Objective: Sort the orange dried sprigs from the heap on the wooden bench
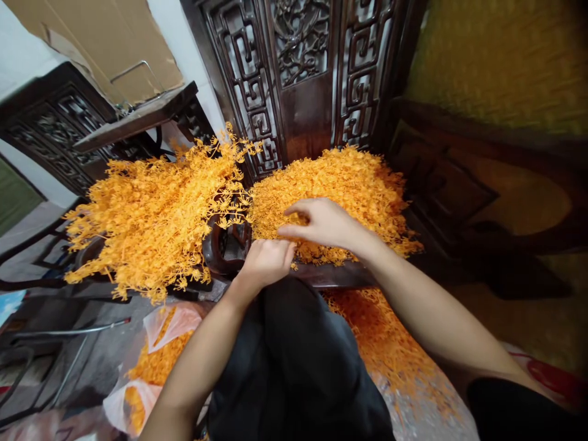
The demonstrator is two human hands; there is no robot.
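A heap of small orange plastic flower-like pieces (340, 184) lies on the seat of a dark carved wooden chair, in front of my knees. My left hand (269, 262) is closed near the chair's front edge, by the lower left of the heap. What its fingers hold, if anything, is hidden. Over the front of the heap hovers my right hand (316, 222), thumb and fingers curved and apart, with nothing visible between them. To the left, a larger bunch of orange branching sprigs (156, 214) with spidery tips leans over the chair's armrest (214, 248).
A plastic bag (172, 324) with more orange pieces stands on the floor at lower left. Loose orange pieces (390, 337) lie on clear plastic below the seat. The carved chair back (305, 113) rises behind the heap. Metal tubing (87, 329) and cardboard (114, 43) are at left.
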